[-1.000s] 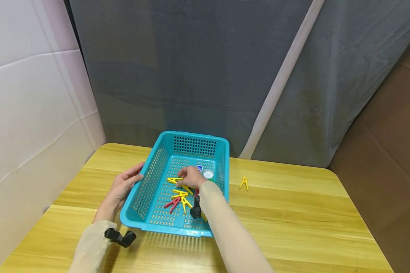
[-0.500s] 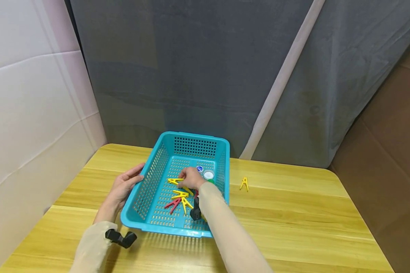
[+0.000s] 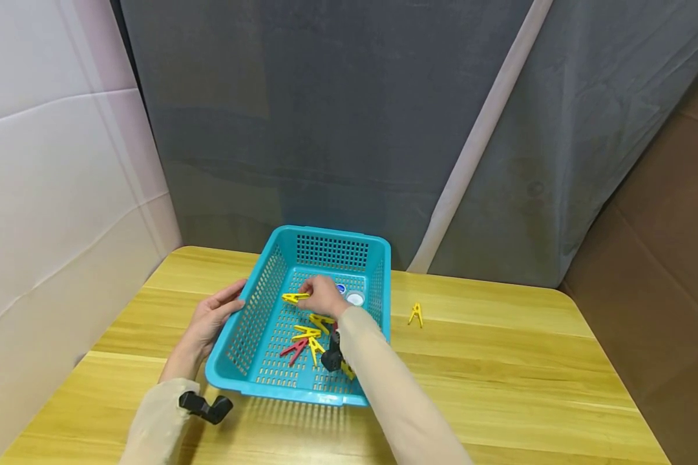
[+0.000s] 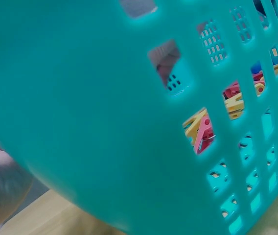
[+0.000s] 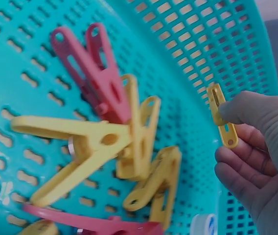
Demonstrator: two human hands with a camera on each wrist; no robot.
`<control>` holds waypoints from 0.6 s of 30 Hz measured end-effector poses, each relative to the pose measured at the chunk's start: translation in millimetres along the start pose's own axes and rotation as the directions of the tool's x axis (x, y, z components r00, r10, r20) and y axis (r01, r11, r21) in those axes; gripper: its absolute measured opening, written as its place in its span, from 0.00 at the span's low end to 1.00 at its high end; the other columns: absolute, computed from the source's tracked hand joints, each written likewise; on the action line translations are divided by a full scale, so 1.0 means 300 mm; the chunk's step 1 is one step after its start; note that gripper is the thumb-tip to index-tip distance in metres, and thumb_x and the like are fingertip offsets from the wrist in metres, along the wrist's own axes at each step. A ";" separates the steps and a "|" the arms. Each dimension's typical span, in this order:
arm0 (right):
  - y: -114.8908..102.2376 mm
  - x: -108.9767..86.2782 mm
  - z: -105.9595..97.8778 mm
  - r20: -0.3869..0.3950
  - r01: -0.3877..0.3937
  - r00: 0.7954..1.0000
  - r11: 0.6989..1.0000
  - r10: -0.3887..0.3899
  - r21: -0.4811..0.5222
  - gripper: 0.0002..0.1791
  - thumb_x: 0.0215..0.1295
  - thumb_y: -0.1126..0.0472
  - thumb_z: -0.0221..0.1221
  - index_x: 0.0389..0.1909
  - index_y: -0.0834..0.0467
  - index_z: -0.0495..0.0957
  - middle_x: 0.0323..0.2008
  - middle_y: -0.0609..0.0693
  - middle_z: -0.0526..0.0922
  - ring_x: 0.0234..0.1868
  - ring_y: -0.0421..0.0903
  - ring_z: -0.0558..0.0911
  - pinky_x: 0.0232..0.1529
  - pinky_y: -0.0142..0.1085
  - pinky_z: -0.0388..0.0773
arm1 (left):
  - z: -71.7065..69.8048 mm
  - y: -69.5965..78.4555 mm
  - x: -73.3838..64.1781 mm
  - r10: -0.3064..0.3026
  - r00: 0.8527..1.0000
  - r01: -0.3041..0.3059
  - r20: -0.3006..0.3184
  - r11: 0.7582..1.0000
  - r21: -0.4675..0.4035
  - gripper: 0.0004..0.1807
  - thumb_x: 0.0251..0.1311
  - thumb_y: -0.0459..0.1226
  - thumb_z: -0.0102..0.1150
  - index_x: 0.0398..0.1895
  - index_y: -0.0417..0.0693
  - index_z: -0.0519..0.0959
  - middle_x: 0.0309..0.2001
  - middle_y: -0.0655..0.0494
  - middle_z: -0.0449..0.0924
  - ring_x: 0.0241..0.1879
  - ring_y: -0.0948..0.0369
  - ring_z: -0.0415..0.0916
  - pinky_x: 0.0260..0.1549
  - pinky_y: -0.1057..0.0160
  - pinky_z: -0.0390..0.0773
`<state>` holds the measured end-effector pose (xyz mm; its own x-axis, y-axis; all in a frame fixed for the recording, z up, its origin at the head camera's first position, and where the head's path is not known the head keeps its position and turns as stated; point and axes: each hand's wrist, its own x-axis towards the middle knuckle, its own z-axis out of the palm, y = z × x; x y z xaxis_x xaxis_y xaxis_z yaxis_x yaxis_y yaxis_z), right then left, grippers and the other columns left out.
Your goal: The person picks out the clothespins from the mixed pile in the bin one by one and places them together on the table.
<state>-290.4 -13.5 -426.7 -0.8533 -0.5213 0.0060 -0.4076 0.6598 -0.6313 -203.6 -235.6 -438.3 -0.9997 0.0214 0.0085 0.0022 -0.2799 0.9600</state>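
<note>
My right hand [image 3: 324,297] pinches a yellow clothespin [image 3: 293,298] between thumb and fingers, inside the turquoise basket [image 3: 285,393]. In the right wrist view this clothespin [image 5: 230,136] is held near the perforated side wall, away from the others. Below the hand lie more yellow clothespins [image 3: 307,331] and a red clothespin [image 3: 293,351] on the basket floor. A second red clothespin [image 5: 95,226] shows at the bottom of the right wrist view. My left hand [image 3: 205,320] grips the basket's left side, thumb at the rim; its fingers are partly hidden behind the wall.
A white round cap [image 3: 355,298] and a blue-and-white cap [image 3: 341,289] lie at the basket's right side. Another yellow clothespin [image 3: 415,314] lies on the wooden table [image 3: 500,368], right of the basket. A grey curtain [image 3: 326,129] hangs behind the table.
My right hand has picked a yellow clothespin up off the basket floor and moved it slightly away from me. Another yellow one beneath is now more exposed. My left hand stays on the basket.
</note>
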 end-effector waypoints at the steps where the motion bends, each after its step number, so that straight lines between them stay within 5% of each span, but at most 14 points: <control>1: -0.004 0.000 -0.007 -0.003 0.001 1.000 1.000 -0.001 0.005 0.15 0.55 0.63 0.65 0.43 0.63 0.80 0.37 0.52 0.80 0.36 0.42 0.75 0.37 0.28 0.74 | 0.000 0.000 0.000 0.000 1.000 0.000 -0.002 1.000 0.002 0.25 0.62 0.27 0.55 0.63 0.43 0.69 0.43 0.69 0.80 0.43 0.69 0.78 0.40 0.70 0.80; 18: -0.066 -0.026 -0.128 -0.151 0.049 0.987 0.999 -0.049 -0.004 0.14 0.57 0.61 0.64 0.44 0.61 0.80 0.40 0.52 0.79 0.38 0.44 0.76 0.37 0.30 0.75 | -0.001 -0.010 0.007 0.022 1.000 -0.022 0.007 1.000 -0.012 0.23 0.62 0.27 0.54 0.61 0.44 0.72 0.44 0.69 0.80 0.43 0.70 0.78 0.39 0.70 0.80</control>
<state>-288.0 -1.8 -384.5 -0.8717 -0.4652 0.1541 -0.4502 0.6360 -0.6267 -205.6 -235.2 -441.2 -0.9993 0.0217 0.0319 0.0242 -0.2919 0.9561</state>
